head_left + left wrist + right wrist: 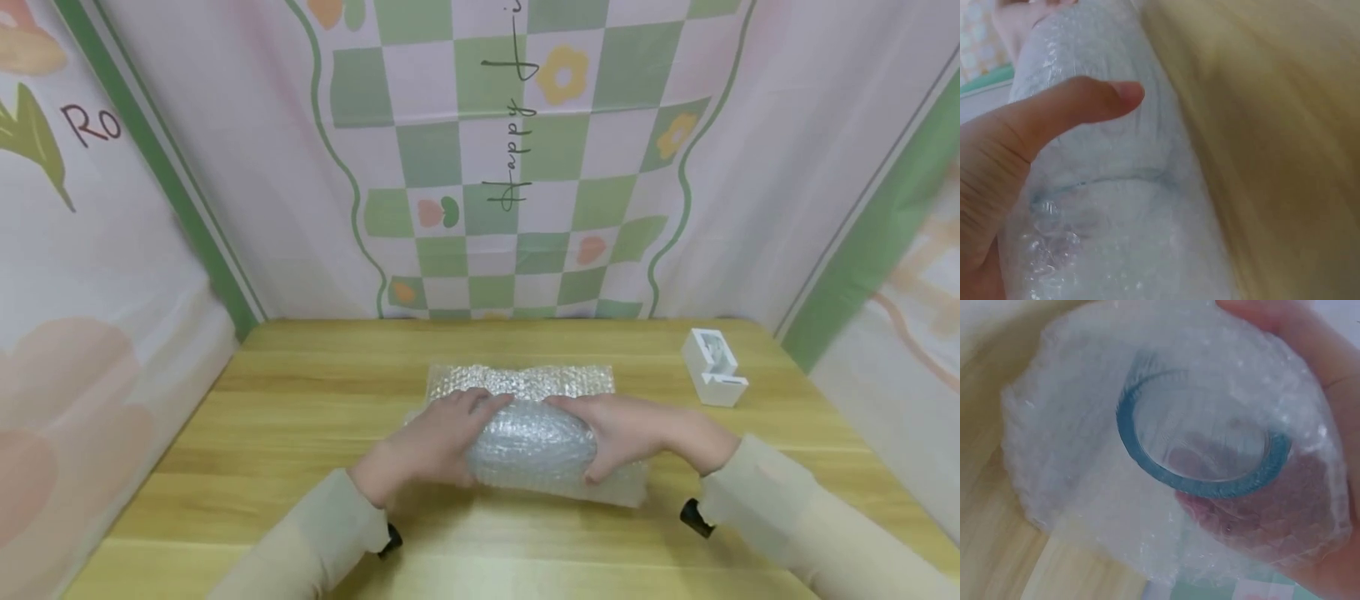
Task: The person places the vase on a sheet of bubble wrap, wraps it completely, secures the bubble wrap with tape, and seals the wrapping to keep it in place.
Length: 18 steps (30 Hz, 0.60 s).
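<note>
A clear glass (1200, 487) with a round, bluish rim lies on its side inside a roll of bubble wrap (532, 446). In the head view, a flat stretch of the wrap (525, 381) extends behind the roll, and a corner shows at the front right. My left hand (446, 437) grips the roll's left part, its thumb (1085, 106) lying across the wrap. Around the right end curls my right hand (626, 429), with the thumb on the near side. The undersides of both hands' fingers are partly hidden by the roll.
A small white holder (712, 367) with a clear item in it stands at the back right of the wooden table (315, 350). Printed curtains (517, 150) hang behind the table and along both sides.
</note>
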Each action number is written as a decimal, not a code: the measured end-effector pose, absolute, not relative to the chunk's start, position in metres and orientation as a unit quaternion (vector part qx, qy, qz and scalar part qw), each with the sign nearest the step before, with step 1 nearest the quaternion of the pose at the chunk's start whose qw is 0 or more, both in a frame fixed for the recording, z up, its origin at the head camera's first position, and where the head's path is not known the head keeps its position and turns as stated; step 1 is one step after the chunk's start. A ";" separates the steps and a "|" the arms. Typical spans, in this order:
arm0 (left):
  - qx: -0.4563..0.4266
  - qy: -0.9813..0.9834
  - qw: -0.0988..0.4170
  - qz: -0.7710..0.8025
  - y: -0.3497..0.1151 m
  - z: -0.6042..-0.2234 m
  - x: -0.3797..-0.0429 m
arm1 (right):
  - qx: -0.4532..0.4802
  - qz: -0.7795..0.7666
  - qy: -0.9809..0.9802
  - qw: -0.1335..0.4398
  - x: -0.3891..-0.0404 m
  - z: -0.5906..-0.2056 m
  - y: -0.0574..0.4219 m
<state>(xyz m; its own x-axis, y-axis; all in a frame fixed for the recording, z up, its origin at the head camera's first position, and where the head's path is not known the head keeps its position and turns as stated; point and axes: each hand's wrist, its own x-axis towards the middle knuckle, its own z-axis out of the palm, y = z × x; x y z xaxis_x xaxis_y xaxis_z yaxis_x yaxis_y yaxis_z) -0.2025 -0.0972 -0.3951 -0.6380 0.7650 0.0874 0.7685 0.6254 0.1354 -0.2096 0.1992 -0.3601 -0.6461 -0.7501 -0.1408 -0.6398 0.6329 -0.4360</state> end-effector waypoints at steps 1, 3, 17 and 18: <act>-0.424 -0.902 0.001 -0.087 -0.097 -0.394 -0.203 | -0.384 -0.177 0.891 0.167 -0.210 -0.359 0.199; -0.421 -0.901 -0.021 -0.101 -0.098 -0.391 -0.203 | -0.369 -0.184 0.891 0.192 -0.210 -0.357 0.198; -0.435 -0.880 -0.116 -0.150 -0.105 -0.382 -0.205 | -0.309 -0.210 0.876 0.304 -0.208 -0.351 0.198; -0.439 -0.878 -0.118 -0.151 -0.105 -0.381 -0.205 | -0.304 -0.213 0.875 0.312 -0.207 -0.351 0.199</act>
